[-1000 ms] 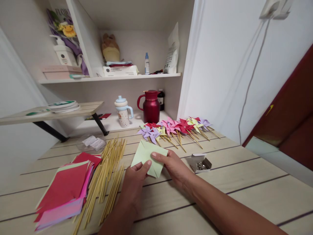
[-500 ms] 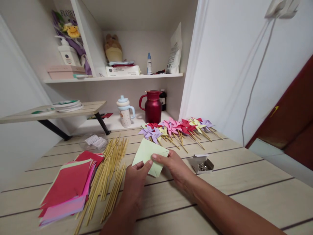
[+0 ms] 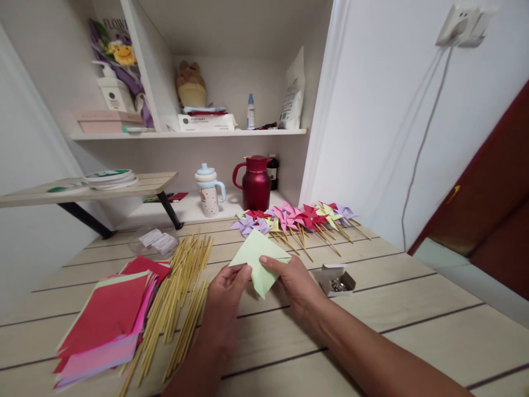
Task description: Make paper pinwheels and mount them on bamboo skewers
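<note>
A pale green square of paper (image 3: pixel 257 249) with slits at its corners is held up over the table between my two hands. My left hand (image 3: pixel 226 286) pinches its left corner between thumb and fingers. On the right side, my right hand (image 3: pixel 291 278) grips the sheet with the thumb pressed on its face and the fingers hidden behind. Beyond the paper lie several finished paper pinwheels (image 3: pixel 287 216) on sticks, in pink, red, yellow and purple. A small open box (image 3: pixel 336 279) of metal fasteners sits right of my right hand.
Left of my hands are a bundle of thin wooden sticks (image 3: pixel 176 303) and a stack of coloured paper (image 3: pixel 103 314). A clear container (image 3: pixel 154 241) stands behind them. A red jug (image 3: pixel 256 184) and a cup (image 3: pixel 209 190) stand at the back, near a small raised shelf (image 3: pixel 155 181).
The green paper has turned slightly, one corner now pointing more upward. My left hand has shifted a little along its edge. The whole view has moved slightly.
</note>
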`<action>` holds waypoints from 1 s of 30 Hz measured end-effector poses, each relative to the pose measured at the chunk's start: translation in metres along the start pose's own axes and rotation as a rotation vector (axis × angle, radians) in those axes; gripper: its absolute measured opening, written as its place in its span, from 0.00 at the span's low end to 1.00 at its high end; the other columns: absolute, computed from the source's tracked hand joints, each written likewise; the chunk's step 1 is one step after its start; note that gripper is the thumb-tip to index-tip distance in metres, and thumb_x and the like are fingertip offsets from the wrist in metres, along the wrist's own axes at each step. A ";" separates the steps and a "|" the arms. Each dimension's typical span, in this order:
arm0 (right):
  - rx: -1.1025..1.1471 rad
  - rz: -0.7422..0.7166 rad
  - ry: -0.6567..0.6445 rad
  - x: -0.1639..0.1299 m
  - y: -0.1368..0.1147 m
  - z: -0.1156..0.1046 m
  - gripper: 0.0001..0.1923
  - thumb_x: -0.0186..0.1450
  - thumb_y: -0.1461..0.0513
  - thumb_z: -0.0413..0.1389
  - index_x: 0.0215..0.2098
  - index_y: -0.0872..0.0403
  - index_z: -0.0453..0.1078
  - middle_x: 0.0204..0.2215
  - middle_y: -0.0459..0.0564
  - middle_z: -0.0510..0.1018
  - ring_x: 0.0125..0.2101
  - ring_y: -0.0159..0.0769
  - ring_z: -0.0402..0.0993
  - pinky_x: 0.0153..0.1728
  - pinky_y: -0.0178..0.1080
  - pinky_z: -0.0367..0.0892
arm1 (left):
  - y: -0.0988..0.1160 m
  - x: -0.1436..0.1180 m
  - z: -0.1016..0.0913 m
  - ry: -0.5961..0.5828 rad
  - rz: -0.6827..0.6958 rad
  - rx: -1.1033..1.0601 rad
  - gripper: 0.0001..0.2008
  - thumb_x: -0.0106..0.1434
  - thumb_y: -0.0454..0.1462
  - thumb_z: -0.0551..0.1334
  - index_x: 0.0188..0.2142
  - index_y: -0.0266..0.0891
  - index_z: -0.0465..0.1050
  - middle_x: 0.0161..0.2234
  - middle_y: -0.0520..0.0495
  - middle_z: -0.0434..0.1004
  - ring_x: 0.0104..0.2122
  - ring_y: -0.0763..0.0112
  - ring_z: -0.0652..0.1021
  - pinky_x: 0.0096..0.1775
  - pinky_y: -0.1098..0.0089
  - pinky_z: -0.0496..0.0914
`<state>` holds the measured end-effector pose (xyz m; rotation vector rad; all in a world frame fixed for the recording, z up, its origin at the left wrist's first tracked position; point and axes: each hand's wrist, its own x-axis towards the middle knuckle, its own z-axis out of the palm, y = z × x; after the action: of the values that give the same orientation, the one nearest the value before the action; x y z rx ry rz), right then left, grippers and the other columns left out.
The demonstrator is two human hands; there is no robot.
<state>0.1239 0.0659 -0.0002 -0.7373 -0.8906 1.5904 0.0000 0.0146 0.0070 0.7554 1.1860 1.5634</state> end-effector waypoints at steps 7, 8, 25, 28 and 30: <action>-0.047 0.004 -0.002 -0.004 0.003 0.002 0.19 0.50 0.61 0.70 0.38 0.60 0.77 0.32 0.54 0.83 0.29 0.38 0.75 0.33 0.40 0.69 | -0.001 0.000 -0.001 -0.060 -0.061 -0.024 0.22 0.47 0.44 0.74 0.38 0.31 0.79 0.36 0.38 0.84 0.38 0.57 0.81 0.43 0.62 0.72; -0.048 0.005 -0.001 -0.004 0.003 0.002 0.19 0.50 0.61 0.70 0.38 0.60 0.77 0.32 0.54 0.83 0.29 0.37 0.75 0.33 0.39 0.69 | 0.000 0.000 -0.001 -0.065 -0.065 -0.027 0.22 0.47 0.44 0.74 0.38 0.31 0.79 0.35 0.39 0.84 0.37 0.58 0.81 0.43 0.62 0.72; -0.010 0.017 -0.053 -0.010 -0.001 0.009 0.19 0.50 0.60 0.71 0.38 0.60 0.78 0.32 0.55 0.83 0.30 0.39 0.76 0.34 0.40 0.70 | 0.001 0.000 -0.004 -0.017 -0.029 0.053 0.20 0.47 0.43 0.73 0.36 0.32 0.79 0.32 0.42 0.83 0.31 0.62 0.80 0.36 0.67 0.71; 0.001 0.020 -0.057 -0.011 -0.002 0.009 0.19 0.50 0.60 0.71 0.38 0.60 0.78 0.32 0.55 0.83 0.30 0.39 0.76 0.35 0.40 0.70 | -0.001 0.001 -0.005 -0.033 -0.019 0.047 0.20 0.47 0.44 0.73 0.36 0.32 0.79 0.33 0.42 0.83 0.32 0.62 0.80 0.37 0.66 0.71; -0.005 0.021 -0.062 -0.011 -0.002 0.009 0.20 0.50 0.59 0.71 0.38 0.60 0.78 0.32 0.55 0.83 0.31 0.40 0.76 0.35 0.40 0.70 | -0.002 0.002 -0.005 -0.040 -0.026 0.040 0.19 0.47 0.44 0.73 0.35 0.33 0.79 0.32 0.42 0.83 0.31 0.62 0.80 0.37 0.66 0.71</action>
<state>0.1191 0.0535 0.0060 -0.7057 -0.9345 1.6378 -0.0042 0.0147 0.0038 0.7913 1.1968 1.5007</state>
